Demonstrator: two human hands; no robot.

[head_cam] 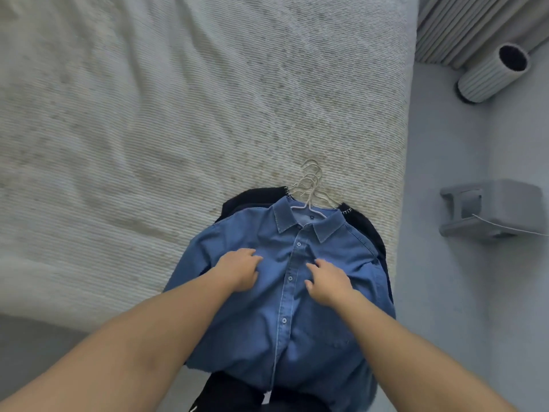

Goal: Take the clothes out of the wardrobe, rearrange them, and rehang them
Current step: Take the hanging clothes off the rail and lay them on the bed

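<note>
Plainly, the denim shirt (pixel 285 292) lies face up on top of a stack of clothes at the near right corner of the bed (pixel 118 144), its collar away from the person and its hem hanging over the bed's edge toward them. The left hand (pixel 239 269) rests on the shirt's chest to one side of the button placket with fingers curled into the cloth, seemingly bunching it; the right hand (pixel 328 282) rests on the other side, fingers loosely bent against the fabric, and whether it pinches any cloth I cannot tell. Risks, as I judge them: the stack overhangs the edge, so a pull toward the body could drag the whole pile to the floor; the hanger hooks (pixel 310 185) lie nested together, so lifting one garment could snag its neighbours; and tugging the front could pop a button or slide the shirt off its hanger. Counting: one denim shirt, at least one dark garment (pixel 252 199) beneath it, roughly four or five hooks, too overlapped to number surely, and two hands. Beyond the bed, a ribbed cylinder (pixel 493 74) and a grey stool (pixel 493 209) sit on the floor.
</note>
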